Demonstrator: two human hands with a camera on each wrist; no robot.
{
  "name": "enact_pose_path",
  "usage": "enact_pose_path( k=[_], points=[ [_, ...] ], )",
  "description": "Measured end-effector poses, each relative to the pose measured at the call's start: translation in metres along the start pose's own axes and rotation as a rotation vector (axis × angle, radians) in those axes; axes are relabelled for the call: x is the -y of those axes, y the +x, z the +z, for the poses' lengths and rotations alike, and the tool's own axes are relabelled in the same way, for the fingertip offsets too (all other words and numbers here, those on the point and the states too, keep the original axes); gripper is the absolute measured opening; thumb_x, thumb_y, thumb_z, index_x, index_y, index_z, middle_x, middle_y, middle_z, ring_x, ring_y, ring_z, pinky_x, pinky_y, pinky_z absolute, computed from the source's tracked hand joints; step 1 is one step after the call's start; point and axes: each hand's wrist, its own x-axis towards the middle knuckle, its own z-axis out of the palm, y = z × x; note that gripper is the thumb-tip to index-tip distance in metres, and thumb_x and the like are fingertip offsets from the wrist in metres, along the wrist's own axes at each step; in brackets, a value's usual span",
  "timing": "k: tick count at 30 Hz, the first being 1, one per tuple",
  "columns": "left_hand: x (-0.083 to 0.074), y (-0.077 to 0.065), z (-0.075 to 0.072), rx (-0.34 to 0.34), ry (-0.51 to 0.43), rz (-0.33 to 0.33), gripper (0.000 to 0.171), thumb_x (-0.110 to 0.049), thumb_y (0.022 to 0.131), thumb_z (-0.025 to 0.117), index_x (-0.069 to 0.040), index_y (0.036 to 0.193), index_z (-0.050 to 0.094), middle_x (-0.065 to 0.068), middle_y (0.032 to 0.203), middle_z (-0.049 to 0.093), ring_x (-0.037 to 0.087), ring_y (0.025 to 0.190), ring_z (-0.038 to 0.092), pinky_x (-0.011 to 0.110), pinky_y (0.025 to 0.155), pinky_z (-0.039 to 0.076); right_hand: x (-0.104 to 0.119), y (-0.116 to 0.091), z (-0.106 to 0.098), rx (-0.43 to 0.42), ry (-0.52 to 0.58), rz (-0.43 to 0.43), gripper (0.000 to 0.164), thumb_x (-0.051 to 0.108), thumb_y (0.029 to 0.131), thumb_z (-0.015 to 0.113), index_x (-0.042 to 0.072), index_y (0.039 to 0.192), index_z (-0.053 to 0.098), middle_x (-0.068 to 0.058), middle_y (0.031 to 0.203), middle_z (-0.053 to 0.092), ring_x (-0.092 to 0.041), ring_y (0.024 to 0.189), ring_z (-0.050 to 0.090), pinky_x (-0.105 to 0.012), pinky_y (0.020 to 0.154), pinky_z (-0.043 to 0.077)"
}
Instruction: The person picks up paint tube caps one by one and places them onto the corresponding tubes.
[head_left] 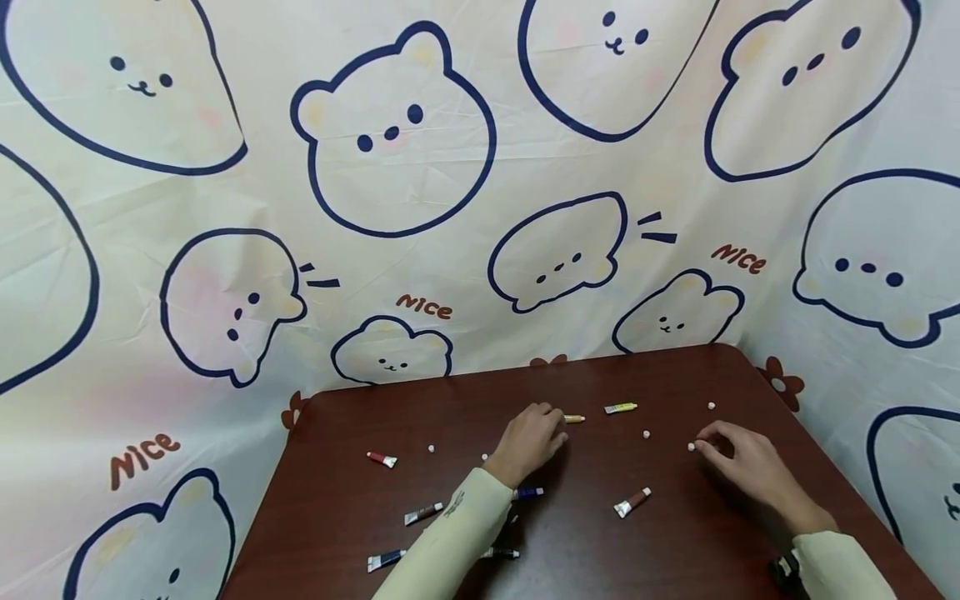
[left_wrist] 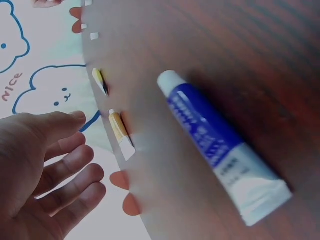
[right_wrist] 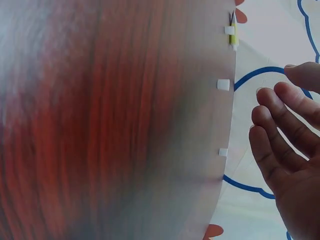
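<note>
My left hand point(head_left: 527, 444) reaches over the far middle of the table with relaxed, slightly bent fingers and nothing in them. Just beyond its fingertips lies an ochre paint tube point(head_left: 574, 419), whole in the left wrist view. A blue paint tube point(left_wrist: 205, 130) rests beneath that wrist, partly hidden by the arm in the head view. On the right side, my right hand point(head_left: 750, 471) hovers with loosely bent fingers, its fingertips right by a small white cube-like piece point(head_left: 692, 447). Two more such pieces point(right_wrist: 223, 84) point(right_wrist: 223, 152) show on the table in the right wrist view.
A yellow tube point(head_left: 621, 408) and a reddish-brown tube point(head_left: 633, 502) lie between the hands. Left of them are a red tube point(head_left: 382, 459), a brown tube point(head_left: 423, 513) and dark tubes point(head_left: 386, 560). The brown table point(head_left: 570, 542) meets a bear-print cloth point(head_left: 540, 333) behind.
</note>
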Motion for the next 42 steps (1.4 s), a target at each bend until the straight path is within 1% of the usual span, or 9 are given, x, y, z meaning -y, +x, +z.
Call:
enact_pose_path(
  k=[5, 8, 12, 18, 21, 28, 35, 38, 42],
  points=[
    [-0.002, 0.008, -0.001, 0.016, -0.003, -0.004, 0.019, -0.033, 0.104, 0.077, -0.017, 0.115, 0.076, -0.003, 0.103, 0.072, 0.013, 0.093, 0.067, 0.024, 0.079, 0.058, -0.005, 0.002, -0.003, 0.031, -0.017, 0.026, 0.012, 0.029, 0.102, 0.08, 0.019, 0.105, 0.076, 0.007, 0.091, 0.069, -0.003, 0.078, 0.055, -0.031, 0.068, 0.048],
    [-0.005, 0.013, -0.001, 0.031, -0.016, -0.007, 0.019, -0.033, 0.105, 0.077, -0.018, 0.116, 0.077, -0.002, 0.106, 0.073, 0.014, 0.096, 0.067, 0.025, 0.08, 0.059, -0.009, 0.002, -0.005, 0.031, -0.027, 0.022, 0.012, 0.029, 0.101, 0.08, 0.018, 0.105, 0.076, 0.007, 0.092, 0.071, -0.003, 0.08, 0.058, -0.032, 0.069, 0.05],
    [-0.009, 0.023, 0.0, 0.06, -0.004, -0.01, 0.022, -0.035, 0.105, 0.075, -0.018, 0.119, 0.077, -0.002, 0.111, 0.073, 0.013, 0.098, 0.067, 0.024, 0.083, 0.059, -0.013, 0.002, -0.008, 0.03, -0.034, 0.013, 0.013, 0.029, 0.101, 0.081, 0.018, 0.104, 0.076, 0.007, 0.093, 0.072, -0.003, 0.08, 0.061, -0.031, 0.07, 0.053],
    [-0.012, 0.034, 0.002, 0.092, -0.002, -0.01, 0.022, -0.035, 0.104, 0.077, -0.017, 0.118, 0.076, -0.003, 0.109, 0.072, 0.012, 0.098, 0.066, 0.024, 0.083, 0.059, -0.019, 0.002, -0.011, 0.043, -0.041, 0.013, 0.014, 0.029, 0.101, 0.081, 0.016, 0.105, 0.076, 0.007, 0.094, 0.073, -0.003, 0.081, 0.062, -0.031, 0.07, 0.053],
    [-0.013, 0.039, 0.004, 0.102, -0.012, -0.016, 0.021, -0.034, 0.103, 0.078, -0.018, 0.116, 0.076, -0.003, 0.108, 0.071, 0.012, 0.098, 0.066, 0.023, 0.083, 0.059, -0.022, 0.001, -0.01, 0.049, -0.047, 0.011, 0.015, 0.029, 0.1, 0.081, 0.016, 0.106, 0.076, 0.007, 0.094, 0.072, -0.003, 0.081, 0.061, -0.031, 0.07, 0.052],
    [-0.014, 0.044, 0.013, 0.112, 0.022, -0.003, 0.019, -0.033, 0.104, 0.078, -0.019, 0.116, 0.076, -0.002, 0.11, 0.072, 0.015, 0.102, 0.068, 0.024, 0.085, 0.059, -0.029, 0.002, -0.005, 0.059, -0.058, -0.027, 0.019, 0.024, 0.097, 0.085, 0.013, 0.109, 0.077, 0.006, 0.094, 0.072, -0.005, 0.082, 0.065, -0.033, 0.071, 0.055],
    [-0.014, 0.053, 0.023, 0.145, 0.03, -0.034, 0.019, -0.032, 0.103, 0.078, -0.02, 0.117, 0.075, -0.002, 0.115, 0.073, 0.016, 0.105, 0.067, 0.025, 0.087, 0.06, -0.03, 0.006, -0.001, 0.122, -0.051, -0.006, 0.029, 0.026, 0.097, 0.085, 0.007, 0.117, 0.078, 0.007, 0.093, 0.069, -0.002, 0.079, 0.058, -0.031, 0.07, 0.051],
    [-0.015, 0.055, 0.028, 0.152, 0.034, -0.032, 0.02, -0.031, 0.104, 0.078, -0.019, 0.119, 0.076, -0.001, 0.115, 0.073, 0.016, 0.107, 0.067, 0.027, 0.089, 0.061, -0.028, 0.005, -0.001, 0.138, -0.04, 0.009, 0.029, 0.025, 0.096, 0.085, 0.006, 0.118, 0.078, 0.007, 0.091, 0.067, 0.0, 0.077, 0.055, -0.03, 0.069, 0.05],
    [-0.015, 0.055, 0.032, 0.138, 0.067, -0.026, 0.02, -0.03, 0.104, 0.077, -0.018, 0.121, 0.076, 0.0, 0.116, 0.073, 0.017, 0.107, 0.067, 0.027, 0.09, 0.061, -0.025, 0.007, -0.001, 0.141, -0.042, 0.004, 0.028, 0.023, 0.095, 0.086, 0.006, 0.116, 0.078, 0.008, 0.089, 0.066, 0.0, 0.074, 0.052, -0.029, 0.067, 0.048]
  ],
)
